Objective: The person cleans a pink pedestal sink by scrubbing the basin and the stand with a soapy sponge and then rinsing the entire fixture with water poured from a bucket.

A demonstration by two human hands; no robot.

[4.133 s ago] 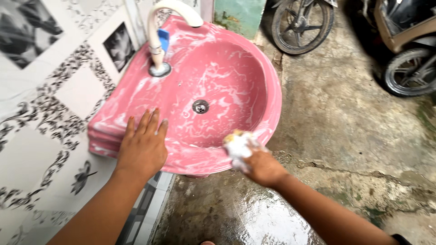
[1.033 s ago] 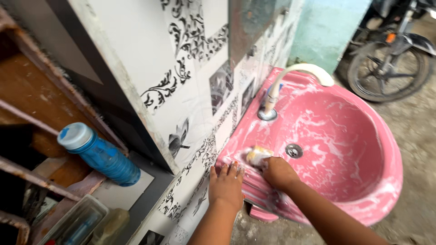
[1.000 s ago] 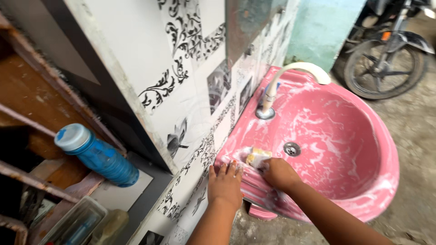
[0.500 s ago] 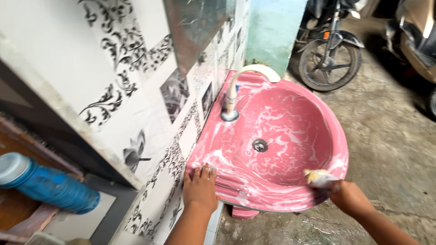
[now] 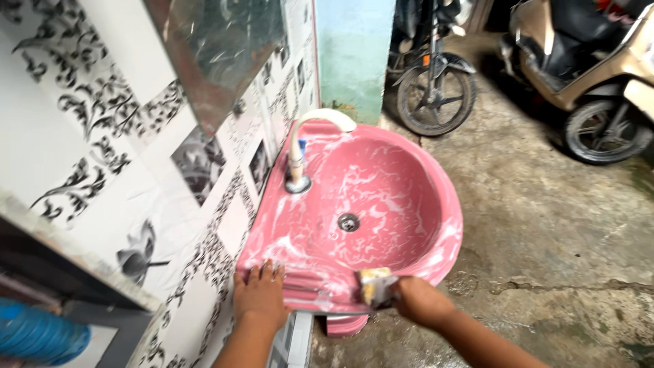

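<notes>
A pink wash basin [image 5: 436,197] streaked with white soap foam hangs on a tiled wall. My left hand [image 5: 260,297] rests flat on the basin's near left corner, fingers spread. My right hand [image 5: 421,300] grips a yellow soapy sponge [image 5: 375,286] and presses it against the basin's front rim. A white tap [image 5: 310,133] with a blue handle stands at the basin's back left, and the drain [image 5: 348,221] sits in the bowl's middle.
Black-and-white flower tiles [image 5: 136,177] cover the wall on the left, with a mirror [image 5: 218,48] above. A blue bottle [image 5: 37,335] lies at the lower left. Two motorbikes [image 5: 436,88] [image 5: 599,102] stand on the wet concrete floor [image 5: 558,238] behind.
The camera has swung right from the shelf toward the basin. My right hand with the sponge moved from the rim's right part to its front middle. My left hand stays on the corner.
</notes>
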